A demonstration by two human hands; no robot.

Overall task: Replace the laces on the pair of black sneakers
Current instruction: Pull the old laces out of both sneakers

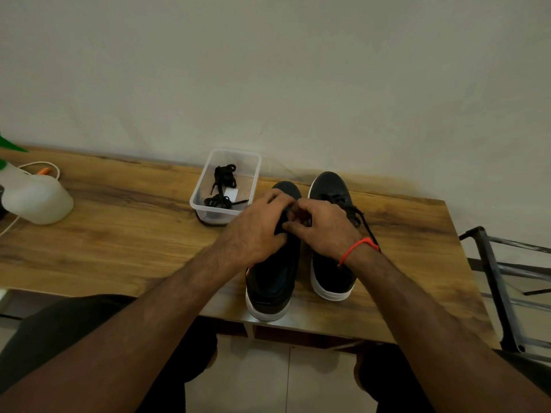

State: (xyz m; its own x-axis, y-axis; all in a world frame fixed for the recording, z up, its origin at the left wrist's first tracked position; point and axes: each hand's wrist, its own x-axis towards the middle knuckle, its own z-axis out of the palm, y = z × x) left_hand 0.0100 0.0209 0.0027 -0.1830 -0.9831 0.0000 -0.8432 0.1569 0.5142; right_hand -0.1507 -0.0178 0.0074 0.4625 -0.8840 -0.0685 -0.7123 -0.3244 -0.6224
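Your hands, left hand and right hand, are pinching together at the near sneaker's lacing, while the far sneaker beyond your right hand is keeping its lace, so you are barely starting.

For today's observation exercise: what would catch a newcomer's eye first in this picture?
Both hands, left and right, meet over the left sneaker at the table's near edge. Beside it stands the right sneaker, a lace trailing loose. Behind them, a clear tub holds black laces.
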